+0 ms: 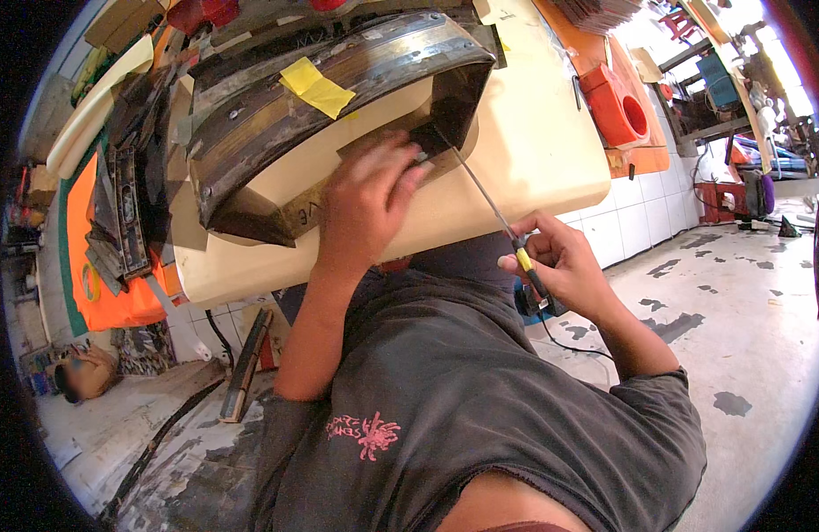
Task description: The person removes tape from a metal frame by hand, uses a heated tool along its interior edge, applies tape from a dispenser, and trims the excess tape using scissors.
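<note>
Head view: center-right, your right hand (562,264) pinches yellow-black tool (523,255); left hand (363,197), center, near dark frame (383,66), finger spread too blurred to tell.

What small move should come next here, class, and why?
Perhaps steady the left hand, clear of the thin tool: the right hand holds it, shaft pointing toward the dark frame, and the left hand, blurred, is close by.

On the cream tabletop (551,133), a dark curved frame (338,75); on the orange surface (653,159) to the right, a red-orange box (606,97) with a round opening; on the orange sheet (117,306) at left, dark strips (128,208) and a yellow ring (86,282)
</note>
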